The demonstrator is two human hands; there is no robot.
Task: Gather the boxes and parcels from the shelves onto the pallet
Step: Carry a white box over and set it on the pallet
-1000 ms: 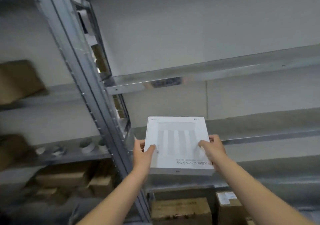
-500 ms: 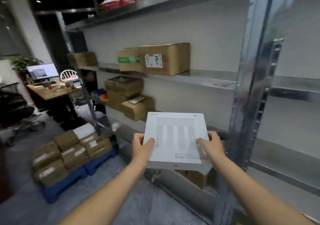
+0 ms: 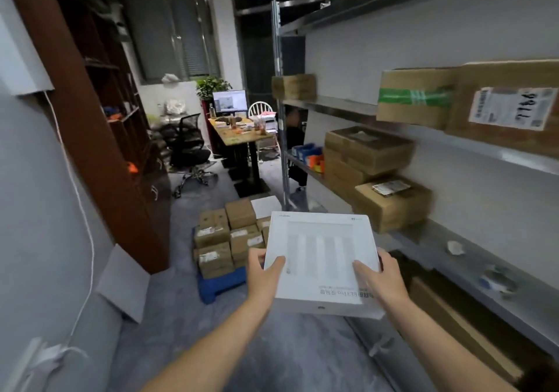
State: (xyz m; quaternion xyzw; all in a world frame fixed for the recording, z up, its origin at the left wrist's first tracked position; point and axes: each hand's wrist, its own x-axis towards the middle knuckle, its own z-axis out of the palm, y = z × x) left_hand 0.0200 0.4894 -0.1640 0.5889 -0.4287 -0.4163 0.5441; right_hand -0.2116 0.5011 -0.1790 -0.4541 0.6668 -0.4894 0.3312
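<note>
I hold a flat white box [image 3: 322,255] level in front of me with both hands. My left hand [image 3: 262,273] grips its left edge, thumb on top. My right hand [image 3: 379,279] grips its right edge the same way. Ahead on the floor lies a blue pallet [image 3: 219,285] stacked with several brown cardboard boxes [image 3: 230,240] and one white parcel [image 3: 266,205] at its far end. On the metal shelves [image 3: 484,149] to my right sit more brown boxes: a stack [image 3: 366,152], one lower box [image 3: 393,204], and two on the level above [image 3: 416,96].
A dark wooden cabinet [image 3: 99,119] stands on the left with a grey wall and a white cable. Beyond the pallet are a desk [image 3: 239,134] with a monitor, a black office chair [image 3: 187,146] and a shelf upright [image 3: 279,104]. The grey floor runs between me and the pallet.
My view has swung left from the shelf bay to the aisle, so the pallet now lies straight ahead. Both hands keep the same hold on the white box.
</note>
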